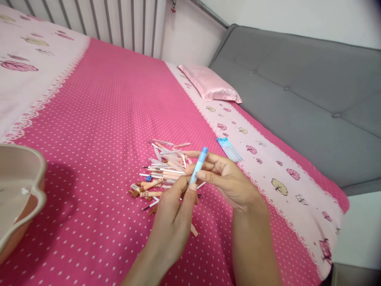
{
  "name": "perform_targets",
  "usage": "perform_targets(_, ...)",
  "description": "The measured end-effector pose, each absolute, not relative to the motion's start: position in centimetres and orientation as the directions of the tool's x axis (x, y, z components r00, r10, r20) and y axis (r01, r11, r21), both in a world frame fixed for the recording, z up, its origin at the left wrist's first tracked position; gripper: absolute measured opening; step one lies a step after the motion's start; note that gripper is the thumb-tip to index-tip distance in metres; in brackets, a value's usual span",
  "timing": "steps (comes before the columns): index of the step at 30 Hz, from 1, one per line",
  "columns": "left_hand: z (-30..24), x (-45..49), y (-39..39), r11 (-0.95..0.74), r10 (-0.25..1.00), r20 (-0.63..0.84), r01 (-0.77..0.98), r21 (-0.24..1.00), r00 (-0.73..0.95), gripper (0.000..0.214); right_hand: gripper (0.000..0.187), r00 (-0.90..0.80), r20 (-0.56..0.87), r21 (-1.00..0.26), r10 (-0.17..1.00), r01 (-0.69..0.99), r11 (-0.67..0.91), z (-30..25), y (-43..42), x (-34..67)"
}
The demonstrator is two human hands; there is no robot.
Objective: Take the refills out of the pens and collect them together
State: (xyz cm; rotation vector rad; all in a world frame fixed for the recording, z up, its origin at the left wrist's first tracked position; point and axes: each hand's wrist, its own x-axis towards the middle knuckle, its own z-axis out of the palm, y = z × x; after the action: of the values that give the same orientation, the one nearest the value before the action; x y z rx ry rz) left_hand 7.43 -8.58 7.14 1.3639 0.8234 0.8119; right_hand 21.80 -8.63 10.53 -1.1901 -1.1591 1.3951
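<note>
A light blue pen (198, 167) with a darker blue end is held up at a tilt between my two hands. My left hand (175, 210) is closed round its lower part, thumb along the barrel. The thumb and fingers of my right hand (224, 176) pinch it a little higher, from the right side. Beneath and behind my hands lies a loose heap of pen parts (166, 171): peach barrels, clear tubes, white refills and brown caps. A small blue cap (148, 178) rests on the heap's left side.
Several blue pens (228, 149) lie side by side right of the heap. A beige basin (41, 194) stands at the left on the pink dotted bedspread (104, 111). A pink pillow (208, 83) lies by the grey headboard (297, 87).
</note>
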Motion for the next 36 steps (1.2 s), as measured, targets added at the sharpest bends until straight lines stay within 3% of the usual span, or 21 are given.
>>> perform_targets(8,7.2,7.5,-8.6,0.031,0.871,-0.019,-0.018,0.999,0.492,0.030,0.049,0.071,-0.081,-0.997,0.994,0.013,-0.082,10.4,-8.4,21.2)
perform_targets(17,6.8,7.3,-8.3,0.094,0.855,-0.028,-0.101,0.990,0.518,0.032,0.042,-0.156,-0.079,-0.985,0.985,-0.137,-0.101,10.2,-8.4,21.8)
perform_targets(20,6.7,7.4,-8.2,0.097,0.857,-0.032,-0.100,0.990,0.514,0.032,0.043,-0.111,-0.085,-0.990,0.990,-0.106,-0.097,10.0,-8.3,21.8)
perform_targets(28,6.2,7.4,-7.6,-0.091,0.903,0.068,0.036,0.995,0.425,0.025,0.043,0.089,-0.052,-0.999,0.995,-0.012,-0.051,10.5,-8.4,20.6)
perform_targets(36,5.8,7.3,-7.4,-0.159,0.938,0.107,0.137,0.978,0.329,0.026,0.041,0.134,-0.015,-0.999,0.991,0.037,-0.020,9.8,-8.1,19.5)
